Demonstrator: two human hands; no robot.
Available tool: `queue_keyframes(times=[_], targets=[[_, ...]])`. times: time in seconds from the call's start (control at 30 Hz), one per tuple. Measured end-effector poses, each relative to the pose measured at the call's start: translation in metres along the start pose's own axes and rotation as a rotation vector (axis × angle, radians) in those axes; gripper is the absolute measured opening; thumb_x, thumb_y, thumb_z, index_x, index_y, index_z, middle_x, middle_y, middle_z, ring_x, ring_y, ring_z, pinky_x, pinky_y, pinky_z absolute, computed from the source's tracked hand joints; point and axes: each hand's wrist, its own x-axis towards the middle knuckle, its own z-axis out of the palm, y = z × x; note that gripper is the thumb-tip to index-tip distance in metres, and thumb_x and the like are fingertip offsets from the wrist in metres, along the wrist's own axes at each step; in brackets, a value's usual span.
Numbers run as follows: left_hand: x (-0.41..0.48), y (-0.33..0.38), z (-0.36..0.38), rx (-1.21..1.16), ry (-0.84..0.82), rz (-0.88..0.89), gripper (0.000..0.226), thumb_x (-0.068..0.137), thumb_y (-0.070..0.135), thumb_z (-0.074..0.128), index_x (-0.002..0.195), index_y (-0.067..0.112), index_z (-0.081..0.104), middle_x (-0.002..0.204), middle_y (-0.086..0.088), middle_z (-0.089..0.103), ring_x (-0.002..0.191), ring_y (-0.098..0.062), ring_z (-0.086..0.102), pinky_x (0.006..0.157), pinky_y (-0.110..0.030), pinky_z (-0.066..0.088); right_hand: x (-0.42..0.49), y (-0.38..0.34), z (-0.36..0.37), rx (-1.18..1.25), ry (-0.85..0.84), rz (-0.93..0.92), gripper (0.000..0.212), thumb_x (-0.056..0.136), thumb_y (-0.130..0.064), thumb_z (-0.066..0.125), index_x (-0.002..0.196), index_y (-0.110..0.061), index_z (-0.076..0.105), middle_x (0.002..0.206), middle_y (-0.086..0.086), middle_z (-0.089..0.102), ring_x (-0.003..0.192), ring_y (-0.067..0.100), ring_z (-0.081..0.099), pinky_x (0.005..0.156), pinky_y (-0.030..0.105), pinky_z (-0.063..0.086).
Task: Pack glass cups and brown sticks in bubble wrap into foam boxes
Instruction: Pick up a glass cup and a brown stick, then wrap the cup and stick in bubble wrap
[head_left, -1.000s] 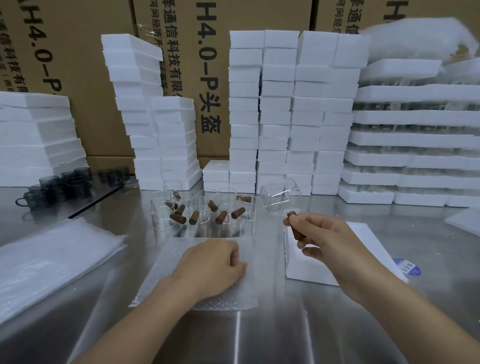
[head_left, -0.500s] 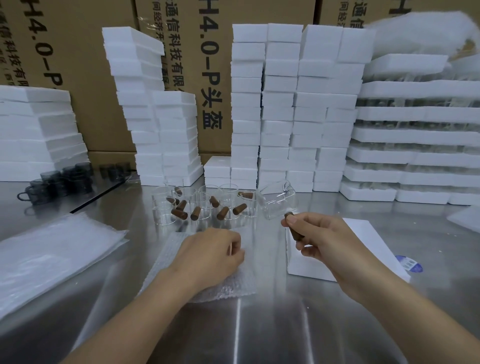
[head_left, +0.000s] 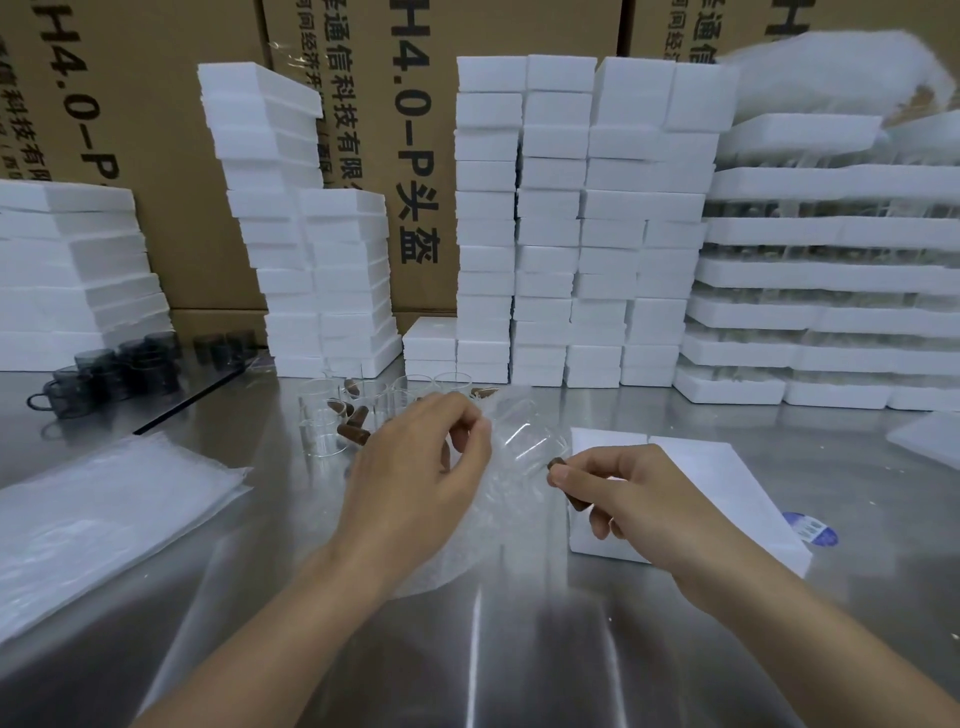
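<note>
Head view shows the left hand (head_left: 415, 467) with thumb and fingers curled together on the far edge of the bubble wrap sheet (head_left: 467, 535), holding that edge up off the steel table (head_left: 519, 649). At 3 o'clock from it, the right hand (head_left: 628, 499) pinches a brown stick (head_left: 567, 483) between thumb and forefinger, its other fingers loosely curled. A clear glass cup (head_left: 527, 444) lies tilted on its side between the two hands, at 10 o'clock from the stick and over the wrap. I cannot tell whether the right hand also carries it or the wrap cradles it, because glass and film blur together.

The step in hand looks like rolling cup and stick into the sheet. To do it well, the stick probably belongs inside the cup's mouth first, so the two travel as one piece. The cup should sit square to the lifted edge and near the sheet's middle, leaving film at both ends to fold in. The left hand should draw the edge over snugly, since a slack roll may let the smooth glass slide out. The foam box (head_left: 717, 467) lies just under the right hand, ready for the bundle. More cups with sticks (head_left: 337, 415) wait at 11 o'clock from the left hand, and spare sheets (head_left: 104, 514) lie at 9 o'clock.
</note>
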Motion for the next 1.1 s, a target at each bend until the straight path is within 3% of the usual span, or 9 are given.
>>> queue_keyframes(times=[0.1,0.27,0.47,0.57,0.7,0.8,0.97,1.03,1.1], targets=[[-0.005,0.008,0.001,0.011,-0.027,0.148,0.013,0.104,0.043,0.054,0.094,0.036,0.060,0.087,0.019,0.057,0.072,-0.010,0.058,0.064,-0.026,0.046,-0.003,0.000,0.001,-0.010,0.019,-0.032,0.023,0.091,-0.042,0.077,0.080,-0.022,0.079,0.074,-0.006,0.069,0.050,0.009,0.050,0.043,0.012,0.033],[-0.016,0.027,0.010,0.055,-0.078,0.393,0.009,0.106,0.033,0.065,0.102,0.026,0.070,0.087,0.017,0.057,0.067,-0.003,0.045,0.062,-0.018,0.040,-0.002,0.002,0.003,-0.025,-0.035,-0.088,0.021,0.092,-0.025,0.074,0.072,-0.019,0.078,0.054,-0.012,0.052,0.047,0.010,0.034,0.046,0.016,0.028],[-0.021,0.036,0.017,0.074,-0.028,0.529,0.008,0.104,0.027,0.070,0.108,0.023,0.076,0.092,0.011,0.067,0.077,-0.011,0.062,0.067,-0.035,0.050,0.000,0.003,-0.004,0.095,-0.100,-0.059,0.026,0.084,-0.021,0.061,0.064,-0.026,0.076,0.057,-0.004,0.040,0.056,0.015,0.024,0.054,0.025,0.021],[-0.017,0.031,0.013,0.081,0.059,0.448,0.006,0.102,0.026,0.072,0.105,0.022,0.076,0.097,0.009,0.065,0.086,-0.015,0.062,0.072,-0.040,0.050,0.002,0.002,-0.009,0.242,-0.141,-0.023,0.015,0.094,-0.026,0.072,0.083,-0.020,0.081,0.070,-0.006,0.061,0.056,0.017,0.024,0.056,0.025,0.025],[-0.012,0.027,0.012,0.039,0.159,0.316,0.011,0.102,0.026,0.068,0.109,0.021,0.075,0.110,0.007,0.061,0.101,-0.016,0.057,0.081,-0.041,0.051,-0.001,-0.002,-0.010,0.215,-0.124,-0.068,0.020,0.089,-0.042,0.078,0.104,-0.029,0.084,0.081,-0.005,0.067,0.059,0.018,0.026,0.059,0.025,0.028],[-0.011,0.026,0.010,0.024,0.174,0.294,0.014,0.103,0.029,0.065,0.111,0.023,0.076,0.118,0.007,0.062,0.111,-0.017,0.057,0.085,-0.043,0.051,-0.002,-0.001,-0.006,0.146,-0.069,-0.108,0.016,0.089,-0.042,0.079,0.103,-0.036,0.083,0.075,-0.009,0.068,0.058,0.018,0.027,0.057,0.026,0.027],[-0.010,0.038,0.001,-0.026,0.155,0.389,0.021,0.105,0.039,0.059,0.111,0.031,0.077,0.126,0.013,0.065,0.124,-0.008,0.057,0.103,-0.039,0.037,-0.001,0.001,-0.001,0.201,-0.006,-0.126,0.011,0.090,-0.035,0.078,0.088,-0.026,0.083,0.069,-0.007,0.060,0.059,0.019,0.023,0.054,0.025,0.023],[0.001,0.034,-0.014,-0.127,0.264,0.264,0.020,0.104,0.044,0.058,0.116,0.038,0.073,0.129,0.018,0.063,0.130,-0.005,0.053,0.110,-0.036,0.032,0.003,0.003,-0.002,0.234,0.040,-0.079,0.013,0.093,-0.024,0.075,0.084,-0.026,0.084,0.075,0.001,0.056,0.066,0.022,0.023,0.060,0.032,0.022],[0.017,0.021,-0.034,-0.279,0.372,-0.022,0.020,0.101,0.049,0.064,0.120,0.046,0.064,0.130,0.024,0.060,0.130,-0.003,0.053,0.109,-0.034,0.038,0.005,0.003,-0.003,0.262,0.064,-0.044,0.019,0.095,-0.023,0.074,0.080,-0.028,0.084,0.081,0.000,0.059,0.073,0.025,0.026,0.062,0.031,0.027]])
